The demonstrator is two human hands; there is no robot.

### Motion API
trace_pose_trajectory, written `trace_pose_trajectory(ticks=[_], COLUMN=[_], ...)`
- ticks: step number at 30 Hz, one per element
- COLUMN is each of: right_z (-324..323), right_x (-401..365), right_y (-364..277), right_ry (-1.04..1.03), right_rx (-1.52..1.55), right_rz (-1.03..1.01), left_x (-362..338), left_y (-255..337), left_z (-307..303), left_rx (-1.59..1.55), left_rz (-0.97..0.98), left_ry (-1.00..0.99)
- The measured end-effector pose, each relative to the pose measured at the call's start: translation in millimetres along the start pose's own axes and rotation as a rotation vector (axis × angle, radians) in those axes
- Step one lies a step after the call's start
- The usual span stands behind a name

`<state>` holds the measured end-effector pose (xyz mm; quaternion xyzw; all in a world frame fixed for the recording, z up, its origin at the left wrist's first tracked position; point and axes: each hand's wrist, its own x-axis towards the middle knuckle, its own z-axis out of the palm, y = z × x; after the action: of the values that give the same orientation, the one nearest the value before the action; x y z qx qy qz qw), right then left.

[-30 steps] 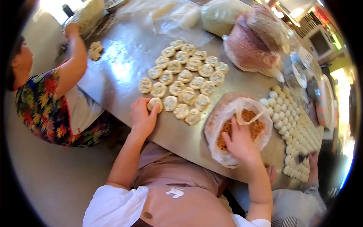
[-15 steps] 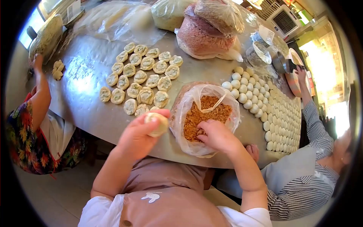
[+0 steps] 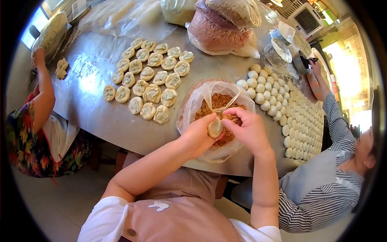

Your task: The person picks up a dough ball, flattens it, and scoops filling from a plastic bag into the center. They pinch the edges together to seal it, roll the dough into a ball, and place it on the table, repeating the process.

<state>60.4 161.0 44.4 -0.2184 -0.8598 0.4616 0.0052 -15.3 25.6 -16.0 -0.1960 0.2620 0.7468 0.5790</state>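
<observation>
My left hand (image 3: 199,136) is closed around a pale, rounded piece of dough (image 3: 215,128), held over the near side of an open plastic bag (image 3: 238,151). Crumbly orange-brown filling (image 3: 221,101) lies inside the bag. Just right of the dough, my right hand (image 3: 248,128) has its fingers curled together, with brown filling showing at the fingertips. Both hands are above the bag, almost touching. Left of the bag, several round dough pieces with pale, greenish-flecked tops (image 3: 152,94) lie in loose rows on the metal table (image 3: 109,119).
Many smooth white dough balls (image 3: 266,94) and flatter dough rounds (image 3: 300,129) cover the table's right side. Large filled bags (image 3: 219,36) stand behind. A co-worker in striped sleeves (image 3: 318,209) grips a dark handle at right. Another person's arm (image 3: 44,97) reaches a large bundle (image 3: 50,34) at left.
My left hand has moved right with the dough, from beside the bag to over it. My right hand has come up out of the filling to the dough.
</observation>
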Motion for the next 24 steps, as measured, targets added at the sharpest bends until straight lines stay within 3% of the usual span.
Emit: trace_pose_trajectory(ticks=[3,6,7,9,12,16,19,24], right_z=[19.3,19.3,15.5,18.0,23.7,28.1,17.0,11.8], right_x=[0.0,-1.3,-5.6,-5.5,-6.2,-10.2,-11.3,-8.8], right_y=[7.9,6.8,-0.8,7.6,9.6,6.3,13.2,26.0], right_ry=[0.075,0.059,-0.015,0.021,0.1,0.152,0.084,0.237], right_rx=[-0.175,-0.192,-0.11,-0.082,-0.09,-0.022,0.009,-0.299], right_rz=[-0.285,-0.353,-0.161,-0.183,-0.183,-0.126,-0.048,-0.237], left_x=[5.7,2.8,4.3,8.2,6.8,6.9,4.3,7.0], left_y=[-2.6,-2.6,-2.4,-3.9,-6.2,-7.7,-5.1,-8.8], left_z=[-2.4,0.7,-1.9,-7.1,-4.2,-3.4,-3.7,-10.3], left_rx=[-0.01,0.054,0.046,0.035,0.262,0.223,0.285,0.475], left_rz=[-0.023,0.019,0.031,0.046,0.084,0.094,0.126,0.225], left_ry=[-0.085,-0.008,-0.028,-0.073,-0.014,-0.001,-0.007,0.026])
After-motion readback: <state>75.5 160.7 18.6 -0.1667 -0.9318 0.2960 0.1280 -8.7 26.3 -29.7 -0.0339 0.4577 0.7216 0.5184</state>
